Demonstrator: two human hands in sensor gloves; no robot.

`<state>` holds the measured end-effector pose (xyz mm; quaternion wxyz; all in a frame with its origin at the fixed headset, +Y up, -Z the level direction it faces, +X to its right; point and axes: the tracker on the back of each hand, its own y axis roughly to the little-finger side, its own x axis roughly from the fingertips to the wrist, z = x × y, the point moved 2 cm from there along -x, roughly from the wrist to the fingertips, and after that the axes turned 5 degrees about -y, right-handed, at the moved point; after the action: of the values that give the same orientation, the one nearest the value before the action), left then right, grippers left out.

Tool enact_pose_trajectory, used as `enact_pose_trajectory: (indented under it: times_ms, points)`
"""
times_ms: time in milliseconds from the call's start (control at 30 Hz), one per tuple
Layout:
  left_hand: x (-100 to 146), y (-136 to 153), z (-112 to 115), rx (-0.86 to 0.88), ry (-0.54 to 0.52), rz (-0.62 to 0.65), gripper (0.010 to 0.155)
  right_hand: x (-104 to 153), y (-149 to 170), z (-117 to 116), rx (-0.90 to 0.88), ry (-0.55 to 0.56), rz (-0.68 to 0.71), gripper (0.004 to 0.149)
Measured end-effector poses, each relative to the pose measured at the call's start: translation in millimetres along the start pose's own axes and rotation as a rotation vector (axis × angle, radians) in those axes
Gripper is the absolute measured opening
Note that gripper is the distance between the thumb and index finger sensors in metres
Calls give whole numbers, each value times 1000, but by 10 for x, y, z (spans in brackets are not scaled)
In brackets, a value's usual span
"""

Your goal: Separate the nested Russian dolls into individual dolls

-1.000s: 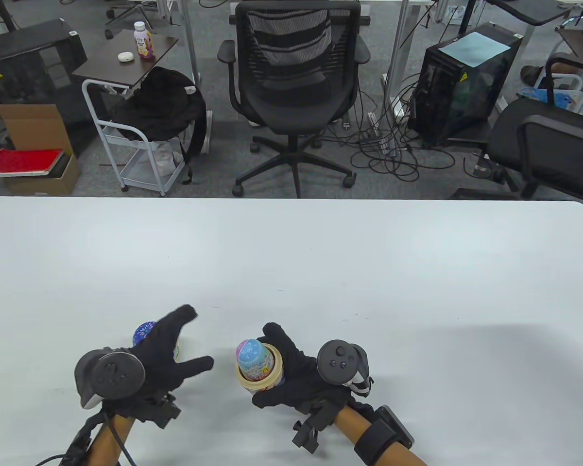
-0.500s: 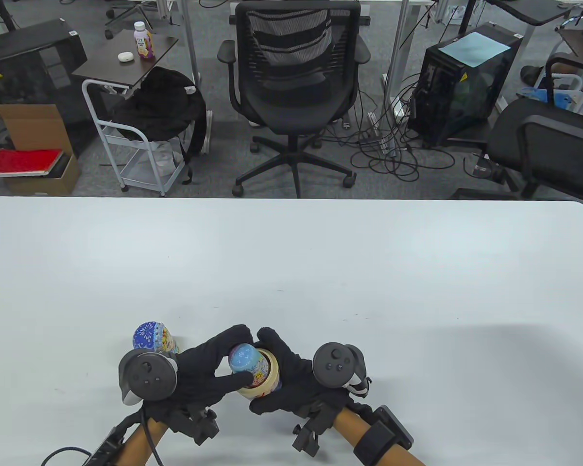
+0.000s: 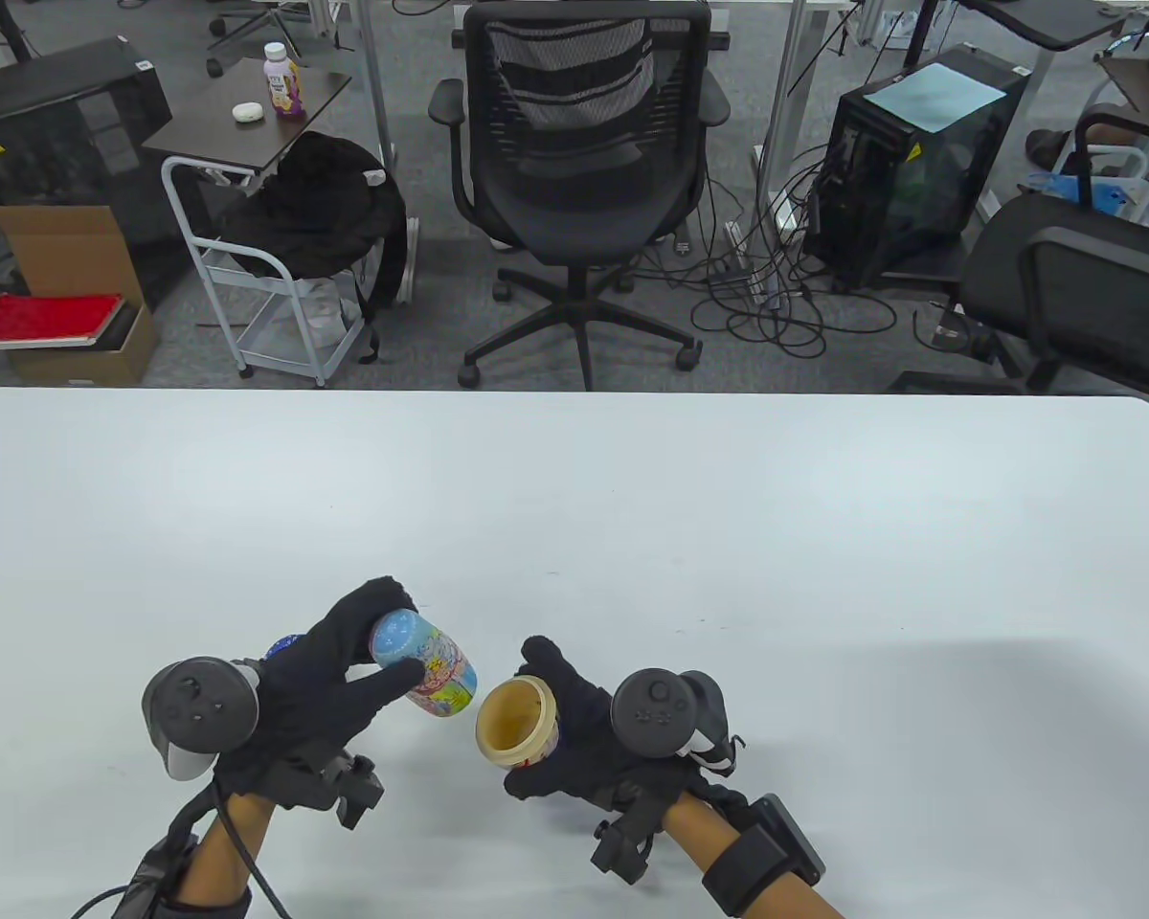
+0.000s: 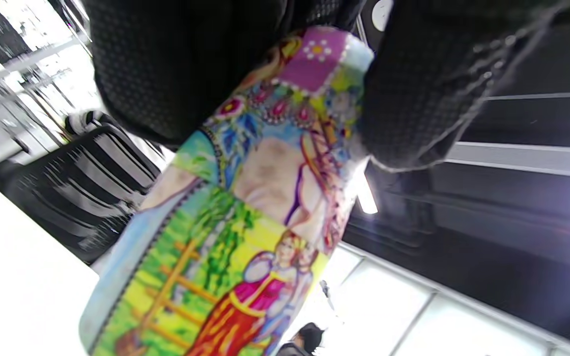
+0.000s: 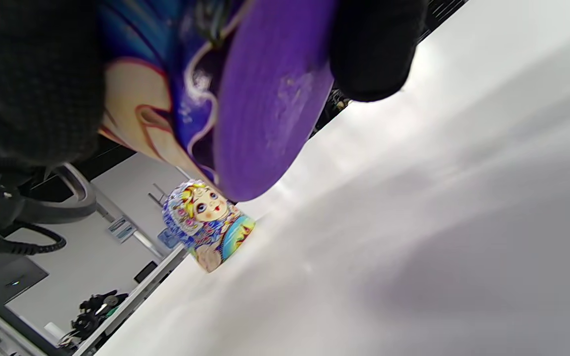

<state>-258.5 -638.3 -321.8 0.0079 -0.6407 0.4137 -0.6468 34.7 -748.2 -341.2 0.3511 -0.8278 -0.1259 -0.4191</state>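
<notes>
My left hand (image 3: 321,670) pinches the inner doll (image 3: 424,662) between thumb and fingers near its light-blue head end. The doll is lifted clear of the white table (image 3: 632,517) and lies tilted, its base pointing toward my right hand (image 3: 584,737). In the left wrist view the doll's painted body (image 4: 245,222) shows a figure in a red and pink dress against green and yellow; my gloved fingers (image 4: 176,69) clamp its upper part from both sides.

My right hand is curled round the lower shell (image 3: 517,723), holding it with its bare wooden hollow facing up and toward the inner doll. The two pieces are near each other but apart. The right wrist view shows the shell's purple underside (image 5: 270,99) raised off the table.

The outer doll's top half (image 5: 208,225), face painted, stands on the table; in the table view it is mostly hidden behind my left hand (image 3: 282,646).
</notes>
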Motion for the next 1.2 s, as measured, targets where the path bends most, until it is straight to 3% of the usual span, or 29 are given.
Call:
enact_pose_trajectory:
  times_ms: [133,467,733,1200]
  points:
    - [-70,145,125,-197,44,-65,74,19,78,107,-2,52,-34,120]
    - [-318,364,608,-419,176,-154,76,82,283,341,-52,139,-74,119]
    - [-410,475,832,-445,219,-185,76,93,323,427,-94,169,-66,122]
    - [-400,610,973,-443,238,-214,76,84,311,406,-95,173,-46,119]
